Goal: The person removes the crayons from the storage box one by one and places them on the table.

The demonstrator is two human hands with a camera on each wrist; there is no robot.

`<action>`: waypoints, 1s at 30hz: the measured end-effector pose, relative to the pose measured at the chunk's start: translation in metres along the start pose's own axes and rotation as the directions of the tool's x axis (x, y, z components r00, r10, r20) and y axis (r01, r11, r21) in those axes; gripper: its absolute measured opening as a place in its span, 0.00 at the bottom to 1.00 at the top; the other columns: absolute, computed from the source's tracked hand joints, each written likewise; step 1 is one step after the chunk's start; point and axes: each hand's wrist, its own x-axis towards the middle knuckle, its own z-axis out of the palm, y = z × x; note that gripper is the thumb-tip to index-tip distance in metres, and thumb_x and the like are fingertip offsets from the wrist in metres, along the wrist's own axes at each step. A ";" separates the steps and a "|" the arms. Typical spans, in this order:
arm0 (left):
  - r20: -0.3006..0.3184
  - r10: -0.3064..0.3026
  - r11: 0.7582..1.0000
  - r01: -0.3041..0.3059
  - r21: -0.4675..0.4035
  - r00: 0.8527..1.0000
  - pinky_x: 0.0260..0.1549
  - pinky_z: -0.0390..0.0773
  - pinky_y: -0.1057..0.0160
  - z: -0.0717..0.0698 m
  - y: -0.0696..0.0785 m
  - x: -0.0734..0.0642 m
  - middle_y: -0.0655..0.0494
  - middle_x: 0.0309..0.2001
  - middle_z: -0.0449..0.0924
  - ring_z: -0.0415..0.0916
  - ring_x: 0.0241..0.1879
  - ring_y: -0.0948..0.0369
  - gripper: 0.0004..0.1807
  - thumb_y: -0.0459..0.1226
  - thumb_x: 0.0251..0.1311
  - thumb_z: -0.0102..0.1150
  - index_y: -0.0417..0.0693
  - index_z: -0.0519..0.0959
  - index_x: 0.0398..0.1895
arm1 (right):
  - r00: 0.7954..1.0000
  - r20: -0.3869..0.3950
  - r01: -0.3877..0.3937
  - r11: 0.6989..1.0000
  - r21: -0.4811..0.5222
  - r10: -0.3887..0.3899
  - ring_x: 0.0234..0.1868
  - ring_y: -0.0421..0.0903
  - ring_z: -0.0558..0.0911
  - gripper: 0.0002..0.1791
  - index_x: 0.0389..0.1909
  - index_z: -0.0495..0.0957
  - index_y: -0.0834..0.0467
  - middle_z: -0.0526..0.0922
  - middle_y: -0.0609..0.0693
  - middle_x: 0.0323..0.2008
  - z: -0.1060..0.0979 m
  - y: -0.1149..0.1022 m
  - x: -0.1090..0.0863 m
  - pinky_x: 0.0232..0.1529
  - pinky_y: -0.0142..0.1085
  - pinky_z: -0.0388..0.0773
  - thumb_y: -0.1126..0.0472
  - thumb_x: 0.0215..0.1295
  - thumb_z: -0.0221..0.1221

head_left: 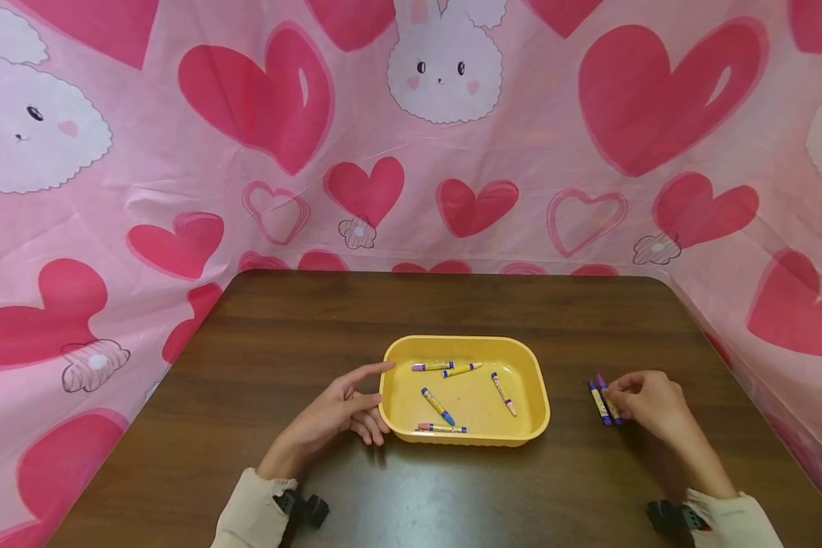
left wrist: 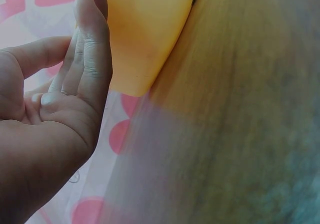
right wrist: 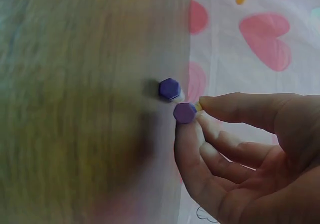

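My left hand (head_left: pixel 336 415) is at the left end of a yellow plastic tray (head_left: pixel 467 340), index finger reaching its rim and the other fingers loosely bent beside the wall. In the left wrist view, those fingers (left wrist: pixel 95 59) lie along the tray's side. To the right of the tray, my right hand (head_left: pixel 654 403) pinches a purple crayon (right wrist: pixel 185 112) between thumb and fingertips. Just left of it, a darker violet crayon (head_left: pixel 599 403) lies nearly parallel on the table. Only the hexagonal ends of both show in the right wrist view.
Inside the tray lie several scattered crayons, among them a blue one (head_left: pixel 438 406), a peach one (head_left: pixel 503 393) and a lilac one (head_left: pixel 431 367). The dark wooden table (head_left: pixel 301 312) meets a pink heart-and-bunny cloth (head_left: pixel 411 228) along its back and sides.
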 end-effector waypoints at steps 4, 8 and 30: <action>0.000 0.004 1.000 -0.004 0.003 1.000 0.30 0.86 0.58 0.000 0.000 0.000 0.41 0.34 0.87 0.86 0.28 0.53 0.33 0.33 0.75 0.47 0.48 0.51 0.79 | 0.999 0.032 -0.017 0.999 0.029 0.016 0.23 0.42 0.84 0.09 0.31 0.84 0.66 0.85 0.49 0.23 0.002 0.001 0.001 0.25 0.31 0.79 0.62 0.63 0.63; 0.003 0.011 1.000 -0.011 0.005 1.000 0.30 0.86 0.58 0.000 0.000 0.000 0.40 0.33 0.87 0.86 0.28 0.53 0.33 0.32 0.75 0.47 0.47 0.51 0.79 | 0.999 0.036 -0.022 1.000 0.018 0.021 0.22 0.42 0.83 0.09 0.30 0.84 0.66 0.85 0.48 0.22 0.003 0.000 0.002 0.24 0.31 0.79 0.62 0.62 0.64; 0.008 0.019 1.000 -0.019 0.005 1.000 0.31 0.86 0.57 0.000 0.000 0.001 0.40 0.33 0.86 0.86 0.28 0.53 0.33 0.32 0.75 0.47 0.47 0.51 0.79 | 0.999 0.018 0.044 0.985 -0.168 -0.041 0.22 0.47 0.72 0.08 0.21 0.81 0.57 0.75 0.45 0.19 0.022 -0.027 -0.002 0.22 0.37 0.67 0.60 0.55 0.67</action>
